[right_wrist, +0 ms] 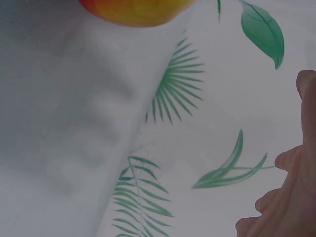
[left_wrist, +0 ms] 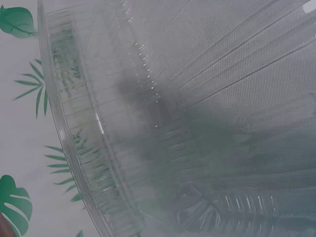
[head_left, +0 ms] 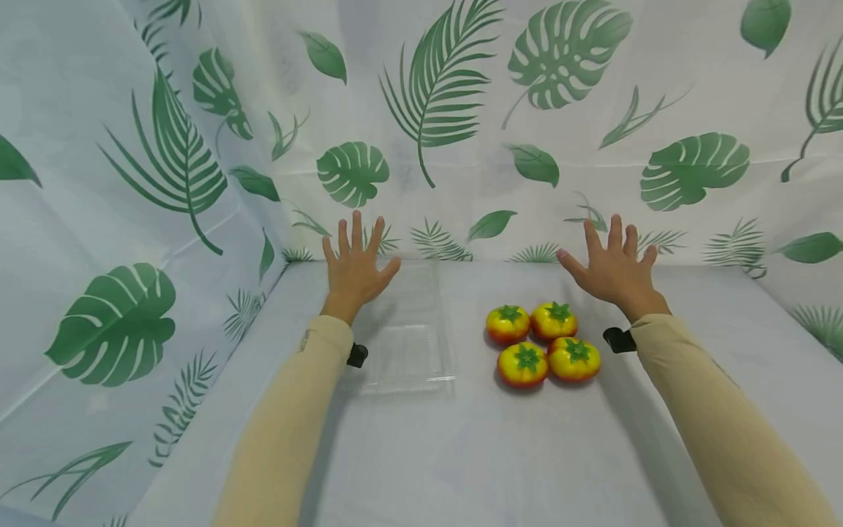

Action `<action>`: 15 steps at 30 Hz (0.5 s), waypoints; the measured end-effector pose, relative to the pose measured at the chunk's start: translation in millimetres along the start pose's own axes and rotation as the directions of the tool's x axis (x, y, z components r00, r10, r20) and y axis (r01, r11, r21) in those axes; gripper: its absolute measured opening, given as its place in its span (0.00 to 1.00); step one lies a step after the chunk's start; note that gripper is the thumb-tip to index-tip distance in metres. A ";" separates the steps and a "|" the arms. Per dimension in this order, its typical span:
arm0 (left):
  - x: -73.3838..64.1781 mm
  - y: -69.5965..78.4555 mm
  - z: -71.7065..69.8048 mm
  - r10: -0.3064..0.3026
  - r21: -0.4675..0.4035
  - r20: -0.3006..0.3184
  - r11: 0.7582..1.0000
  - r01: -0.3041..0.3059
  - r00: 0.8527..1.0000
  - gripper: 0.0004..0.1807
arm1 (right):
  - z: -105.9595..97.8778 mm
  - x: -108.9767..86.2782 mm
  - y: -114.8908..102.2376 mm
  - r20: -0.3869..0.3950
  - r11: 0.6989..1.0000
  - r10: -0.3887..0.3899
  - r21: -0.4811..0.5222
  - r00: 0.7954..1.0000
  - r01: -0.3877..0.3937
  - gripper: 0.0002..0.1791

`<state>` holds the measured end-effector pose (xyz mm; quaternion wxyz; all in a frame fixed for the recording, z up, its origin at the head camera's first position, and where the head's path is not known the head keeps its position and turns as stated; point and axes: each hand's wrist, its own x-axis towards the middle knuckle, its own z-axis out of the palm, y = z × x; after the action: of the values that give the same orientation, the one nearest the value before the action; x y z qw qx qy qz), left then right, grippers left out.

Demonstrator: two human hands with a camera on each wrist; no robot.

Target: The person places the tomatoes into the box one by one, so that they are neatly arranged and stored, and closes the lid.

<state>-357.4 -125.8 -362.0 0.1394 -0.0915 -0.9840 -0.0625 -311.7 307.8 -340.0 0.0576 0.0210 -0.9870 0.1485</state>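
Observation:
My left hand [head_left: 356, 271] is spread with straight fingers above the far left part of a clear plastic container [head_left: 411, 351], holding nothing. The container's ribbed transparent wall [left_wrist: 111, 163] fills much of the left wrist view. On the right, my other hand [head_left: 615, 271] is also spread, its fingers apart, beyond and to the right of several yellow-and-red persimmon-like fruits [head_left: 522, 364] with green leafy tops. They sit close together in two rows on the table. The lower edge of one fruit [right_wrist: 138, 12] shows at the top of the right wrist view, with fingers [right_wrist: 291, 173] at its right side.
A white tabletop [head_left: 474, 454] runs to a back wall sheet [head_left: 461, 212] printed with green leaves. A similar leaf-print sheet [head_left: 99, 241] rises along the left side, and another [head_left: 810, 285] on the right. A small black wrist device [head_left: 620, 339] sits at the right sleeve.

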 end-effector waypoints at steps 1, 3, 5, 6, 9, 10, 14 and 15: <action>-0.1 0.4 -0.2 0.000 -0.001 0.000 1.000 0.000 1.000 0.47 | 0.7 0.3 0.2 0.000 1.000 0.000 -0.001 1.000 0.000 0.55; -0.2 0.8 0.3 0.001 -0.003 0.000 1.000 -0.001 1.000 0.47 | 2.1 0.7 0.5 0.000 1.000 -0.002 -0.003 1.000 0.002 0.55; -0.2 2.2 0.1 0.001 -0.008 -0.002 1.000 -0.001 1.000 0.47 | 4.1 1.0 1.0 -0.003 1.000 -0.005 -0.008 1.000 0.005 0.55; -0.3 2.5 0.5 0.001 -0.008 -0.002 1.000 -0.001 1.000 0.47 | 4.9 1.0 1.2 -0.005 1.000 -0.007 -0.011 1.000 0.007 0.55; -0.5 2.8 1.7 0.001 -0.012 -0.005 1.000 -0.001 1.000 0.47 | 6.8 0.0 1.5 -0.008 1.000 -0.013 -0.017 1.000 0.013 0.55; -0.6 2.9 1.9 0.000 -0.014 -0.004 1.000 0.000 1.000 0.47 | 7.2 -0.5 1.6 -0.007 1.000 -0.014 -0.018 1.000 0.014 0.55; -0.4 3.4 2.0 0.003 -0.027 -0.011 1.000 -0.003 1.000 0.47 | 7.1 -2.4 2.1 -0.011 1.000 -0.021 -0.024 1.000 0.021 0.55; -0.1 3.5 1.5 0.002 -0.029 -0.014 1.000 -0.002 1.000 0.47 | 6.7 -2.7 2.1 -0.013 0.999 -0.023 -0.024 1.000 0.023 0.55</action>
<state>-357.0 -122.2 -363.1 0.1448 -0.0942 -0.9819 -0.0771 -309.9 307.9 -347.3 0.0663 0.0308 -0.9880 0.1361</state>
